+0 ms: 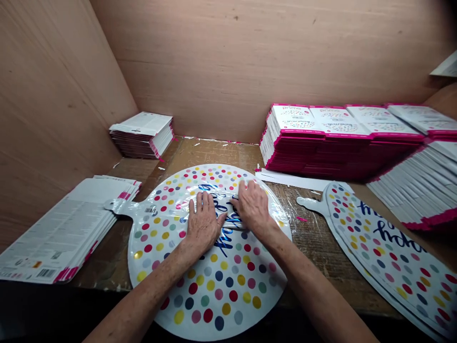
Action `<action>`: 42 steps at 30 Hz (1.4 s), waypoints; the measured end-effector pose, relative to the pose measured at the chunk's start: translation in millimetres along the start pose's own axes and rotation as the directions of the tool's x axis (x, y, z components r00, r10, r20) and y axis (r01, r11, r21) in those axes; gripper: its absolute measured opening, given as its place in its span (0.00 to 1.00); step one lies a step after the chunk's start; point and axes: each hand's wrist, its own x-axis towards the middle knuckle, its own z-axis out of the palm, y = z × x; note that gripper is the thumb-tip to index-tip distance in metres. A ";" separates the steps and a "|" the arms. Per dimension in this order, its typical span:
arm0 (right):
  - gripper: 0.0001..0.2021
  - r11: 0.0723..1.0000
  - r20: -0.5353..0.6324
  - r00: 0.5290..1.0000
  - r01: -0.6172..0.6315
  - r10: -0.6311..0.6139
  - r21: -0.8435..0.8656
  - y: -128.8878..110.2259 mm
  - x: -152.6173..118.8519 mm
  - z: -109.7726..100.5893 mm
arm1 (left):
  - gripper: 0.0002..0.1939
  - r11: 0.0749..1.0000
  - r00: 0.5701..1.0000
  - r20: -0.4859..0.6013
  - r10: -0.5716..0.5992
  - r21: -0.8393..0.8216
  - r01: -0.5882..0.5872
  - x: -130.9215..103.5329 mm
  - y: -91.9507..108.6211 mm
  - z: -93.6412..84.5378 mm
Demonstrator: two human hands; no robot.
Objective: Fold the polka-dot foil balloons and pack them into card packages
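A large, flat, round balloon (pixel 226 290), white with multicoloured dots, lies face up at the near middle of a brown work surface (pixel 307 233), its near edge overhanging the surface's front edge. Its narrow neck (pixel 123 207) points to the person's left, and the tip overlaps a stack of printed cards (pixel 46 228). The long axis runs from that neck across to the rounded right edge, roughly parallel to the front of the surface. Shiny blue lettering (pixel 225 238) runs across this axis, from far side to near side.

The left hand (pixel 204 223) lies palm down on the balloon's middle, fingers extended away from the person, slightly apart, gripping nothing. The right hand (pixel 253 206) is just beside it, fingers bent down onto the balloon by the lettering; I cannot tell whether they pinch the film or only press it.

To the right, more dotted balloons (pixel 389 267) lie overlapped, their visible neck (pixel 311 204) also pointing left. Behind are a long row of pink-edged card packs (pixel 328 143), a white strip (pixel 300 180) before it and, at back left, a smaller card stack (pixel 141 136). Wooden panels (pixel 221 66) rise behind and at the left.
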 end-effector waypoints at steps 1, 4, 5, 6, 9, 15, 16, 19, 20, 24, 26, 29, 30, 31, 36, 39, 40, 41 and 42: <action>0.16 0.999 0.049 0.998 0.040 -0.041 0.023 -1.5 9.5 -5.2 | 0.36 1.000 1.000 0.010 -0.002 -0.017 0.002 0.7 -0.6 0.2; 0.12 0.983 0.218 0.962 0.144 -0.167 0.117 -2.6 31.6 -20.1 | 0.35 0.991 1.000 0.023 0.009 -0.130 -0.006 2.3 -6.6 -5.5; 0.10 0.975 0.239 0.950 0.170 -0.200 0.141 -1.6 33.8 -24.2 | 0.35 0.979 1.000 0.017 0.006 -0.203 -0.003 2.0 -10.1 -8.8; 0.08 0.968 0.244 0.942 0.195 -0.230 0.160 -0.5 32.9 -27.5 | 0.34 0.954 1.000 0.006 -0.014 -0.299 0.015 0.8 -14.0 -12.6; 0.05 0.920 0.231 0.911 0.274 -0.342 0.282 -2.4 14.4 -30.9 | 0.29 0.761 0.985 0.013 -0.169 -0.634 0.139 -8.6 -24.8 -26.4; 0.06 0.758 0.085 0.901 0.303 -0.425 0.578 -37.6 -36.6 -13.5 | 0.17 0.591 0.942 0.025 -0.334 -0.774 0.230 -45.3 -50.2 -52.6; 0.09 0.739 0.080 0.896 0.307 -0.437 0.599 -40.7 -42.3 -10.3 | 0.18 0.611 0.930 0.025 -0.368 -0.747 0.262 -51.8 -62.2 -55.8; 0.13 0.735 0.104 0.904 0.265 -0.414 0.624 -35.3 -52.3 -0.7 | 0.17 0.748 0.863 -0.078 -0.499 -0.542 0.383 -71.6 -115.0 -66.0; 0.14 0.739 0.119 0.910 0.239 -0.396 0.630 -29.7 -53.8 2.7 | 0.17 0.805 0.837 -0.153 -0.525 -0.407 0.430 -78.0 -134.6 -69.6; 0.18 0.720 0.128 0.922 0.193 -0.366 0.666 -7.7 -58.1 16.5 | 0.20 0.821 0.839 -0.147 -0.524 0.173 0.543 -94.6 -192.0 -79.1; 0.18 0.706 0.101 0.927 0.200 -0.360 0.680 -2.5 -61.2 21.3 | 0.22 0.820 0.860 -0.024 -0.510 0.291 0.494 -94.9 -203.3 -80.1; 0.18 0.684 0.076 0.930 0.208 -0.360 0.699 -1.3 -64.8 23.2 | 0.22 0.848 0.885 0.046 -0.464 0.313 0.428 -88.6 -209.8 -84.7; 0.19 0.672 0.072 0.930 0.206 -0.362 0.711 -1.6 -65.4 22.3 | 0.21 0.851 0.888 0.046 -0.458 0.312 0.423 -86.1 -211.3 -88.5; 0.19 0.656 0.071 0.930 0.200 -0.362 0.728 -1.9 -65.7 20.9 | 0.20 0.849 0.887 0.042 -0.459 0.316 0.424 -83.9 -212.3 -93.7; 0.19 0.580 0.062 0.939 0.157 -0.340 0.799 5.9 -67.1 12.6 | 0.21 0.839 0.893 -0.118 -0.435 0.307 0.449 -80.8 -198.2 -121.8; 0.19 0.575 0.081 0.938 0.137 -0.336 0.806 23.1 -70.7 12.8 | 0.19 0.946 0.955 -0.193 -0.223 0.195 0.260 -80.8 -172.9 -117.2; 0.19 0.577 0.094 0.938 0.124 -0.333 0.807 30.4 -72.6 13.3 | 0.18 0.977 0.975 -0.177 -0.135 0.140 0.161 -80.0 -164.4 -110.7; 0.19 0.579 0.104 0.939 0.113 -0.328 0.807 37.9 -74.8 13.6 | 0.19 0.994 0.988 -0.142 -0.058 0.084 0.070 -78.8 -156.7 -102.5; 0.19 0.582 0.109 0.941 0.105 -0.321 0.806 45.1 -77.4 13.5 | 0.19 1.000 0.994 -0.109 0.007 0.023 -0.005 -77.1 -149.8 -93.2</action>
